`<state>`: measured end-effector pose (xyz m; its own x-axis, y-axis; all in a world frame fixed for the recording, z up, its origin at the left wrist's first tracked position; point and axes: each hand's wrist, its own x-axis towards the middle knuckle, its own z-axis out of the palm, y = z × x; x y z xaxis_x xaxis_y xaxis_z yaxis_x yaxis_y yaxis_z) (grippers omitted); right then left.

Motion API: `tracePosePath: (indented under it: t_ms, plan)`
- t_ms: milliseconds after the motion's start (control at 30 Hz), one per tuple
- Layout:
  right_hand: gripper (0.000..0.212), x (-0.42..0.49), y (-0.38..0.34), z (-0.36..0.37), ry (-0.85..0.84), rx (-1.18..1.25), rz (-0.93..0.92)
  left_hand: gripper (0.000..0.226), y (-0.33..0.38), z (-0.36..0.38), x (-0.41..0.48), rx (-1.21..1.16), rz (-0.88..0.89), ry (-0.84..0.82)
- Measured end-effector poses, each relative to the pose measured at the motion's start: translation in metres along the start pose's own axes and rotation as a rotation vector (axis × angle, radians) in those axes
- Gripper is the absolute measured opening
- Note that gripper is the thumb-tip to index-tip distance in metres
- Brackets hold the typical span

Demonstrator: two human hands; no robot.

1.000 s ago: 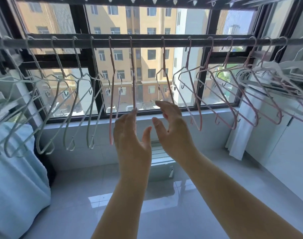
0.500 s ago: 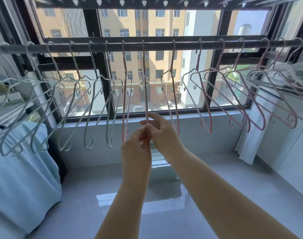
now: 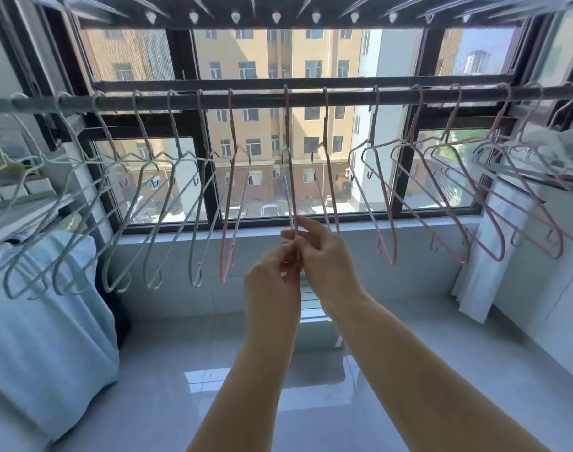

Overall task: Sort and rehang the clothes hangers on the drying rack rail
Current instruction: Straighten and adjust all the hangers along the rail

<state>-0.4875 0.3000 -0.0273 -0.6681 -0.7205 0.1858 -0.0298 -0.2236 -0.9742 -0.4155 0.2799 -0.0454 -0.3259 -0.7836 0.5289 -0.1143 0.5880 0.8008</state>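
Observation:
A dark rail [image 3: 262, 98] runs across the window at head height. Several pale green hangers [image 3: 154, 203] hang on its left half and several pink hangers [image 3: 441, 197] on its right half. One pink hanger [image 3: 289, 177] hangs edge-on at the middle of the rail. My left hand [image 3: 272, 282] and my right hand [image 3: 324, 256] meet at its lower end, fingers pinched on the wire. Another pink hanger [image 3: 233, 203] hangs just left of them, and one [image 3: 329, 177] just right.
A pale blue cloth-covered object [image 3: 40, 337] stands at the left. White hangers and white cloth [image 3: 493, 256] crowd the right end of the rail. A glossy tiled floor [image 3: 180, 402] lies below, the window sill [image 3: 409, 223] behind the hangers, a second rack [image 3: 278, 17] overhead.
My hands were apart and open a second ago. They came together and closed on the bottom of the middle pink hanger, and the view tilted upward.

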Motion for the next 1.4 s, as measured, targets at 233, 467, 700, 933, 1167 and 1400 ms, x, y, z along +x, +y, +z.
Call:
tracePosePath:
  t_ms: [233,467,700,933,1167,1400]
  plan:
    - [0.040,-0.002,-0.003,-0.013,-0.084,-0.132,0.035,0.021,0.004,0.013,-0.010,0.034,-0.033,0.018]
    - [0.052,-0.026,-0.011,-0.021,-0.148,-0.510,-0.222,0.034,-0.005,-0.004,-0.033,0.080,-0.048,0.193]
    - [0.052,-0.029,-0.023,0.009,-0.318,-0.519,-0.346,0.057,-0.021,-0.040,-0.019,0.340,-0.117,0.328]
    - [0.053,0.001,-0.020,0.058,-0.341,-0.552,-0.170,0.033,-0.040,-0.051,0.001,0.260,-0.080,0.254]
    - [0.053,0.017,-0.004,0.084,-0.234,-0.406,-0.019,0.023,-0.048,-0.060,0.012,0.248,0.047,0.080]
    - [0.056,0.013,-0.005,0.074,-0.147,-0.300,0.062,0.026,-0.045,-0.058,0.013,0.181,0.089,0.009]
